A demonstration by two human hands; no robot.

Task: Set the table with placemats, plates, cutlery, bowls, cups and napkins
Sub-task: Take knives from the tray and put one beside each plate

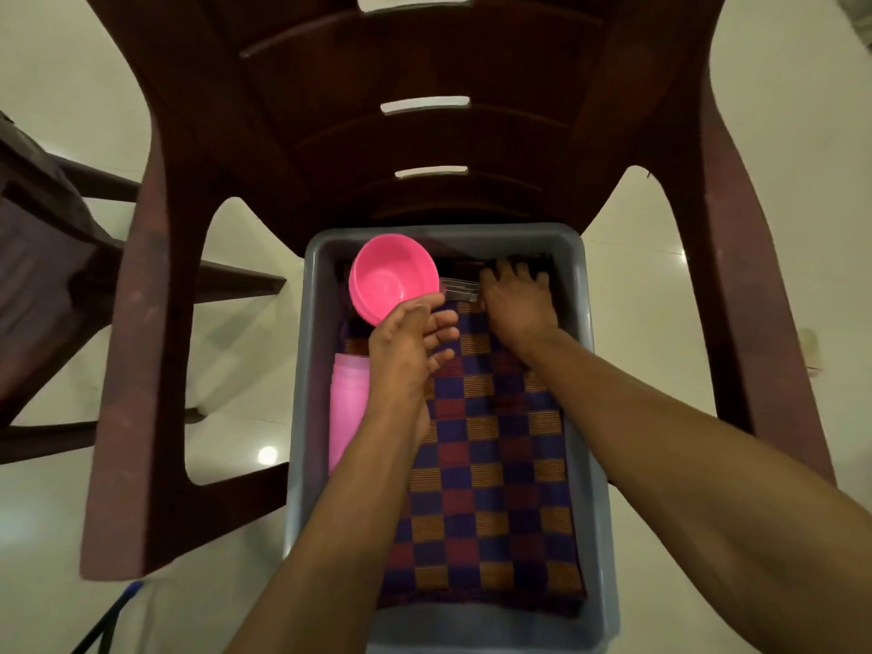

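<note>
Head view: grey tub (306, 370) holds checked placemat (490, 464); left hand (406, 351) grips pink bowl (391, 276), right hand (514, 299) presses flat.

pink bowl (391, 276) is tipped up at the far left corner of the grey tub, opening facing the camera. checkered blue/red/orange placemat (490, 464) lies flat, filling most of the tub. pale pink cup (344, 408) lies along its left side, and metal cutlery (460, 289) sits just beside the bowl

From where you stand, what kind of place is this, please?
Probably a room in a home: a glossy tiled floor, a brown plastic chair, and on its seat a grey tub holding a pink bowl and a checkered cloth.
</note>
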